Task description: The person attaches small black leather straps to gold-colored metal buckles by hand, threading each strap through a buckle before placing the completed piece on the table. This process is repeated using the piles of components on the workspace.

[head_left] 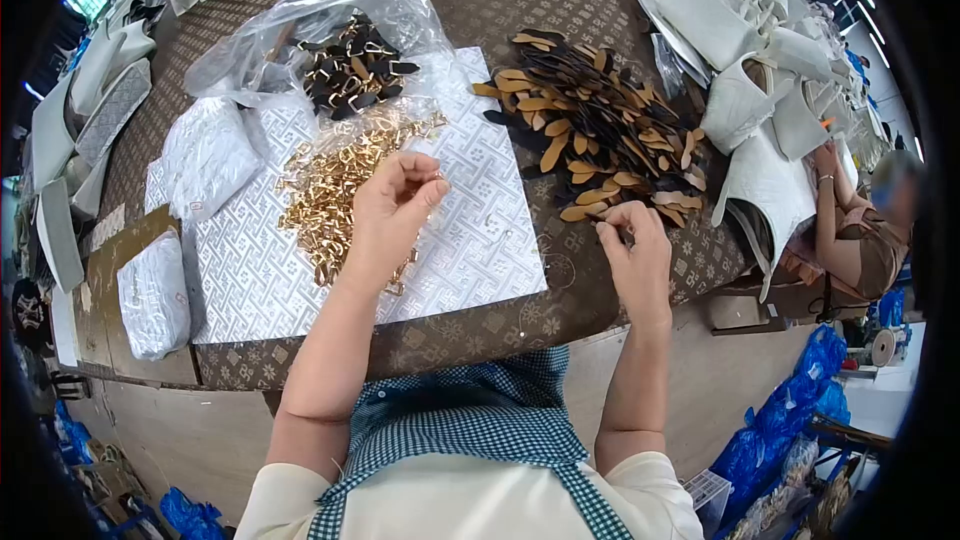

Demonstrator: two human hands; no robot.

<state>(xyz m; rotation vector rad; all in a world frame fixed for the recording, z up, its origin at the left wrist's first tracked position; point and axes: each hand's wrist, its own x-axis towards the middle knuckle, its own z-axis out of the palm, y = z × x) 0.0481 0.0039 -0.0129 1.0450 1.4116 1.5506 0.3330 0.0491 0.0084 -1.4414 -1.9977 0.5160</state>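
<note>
My left hand (395, 210) is closed in a pinch over the right side of a heap of small gold metal buckles (325, 190). What its fingertips hold is too small to make out. At the near edge of a pile of black and tan leather tabs (600, 125), my right hand (640, 255) is also pinched, its fingertips by the closest tabs; whatever they hold is hidden. Beyond the gold heap lies a cluster of black tabs fitted with gold buckles (355, 68).
A white patterned sheet (480, 260) lies under the buckles on the brown patterned table (470, 335). Clear plastic (340, 0) and white wrapped packs (155, 295) sit left. White bags (765, 175) crowd the right edge, near another person (865, 230).
</note>
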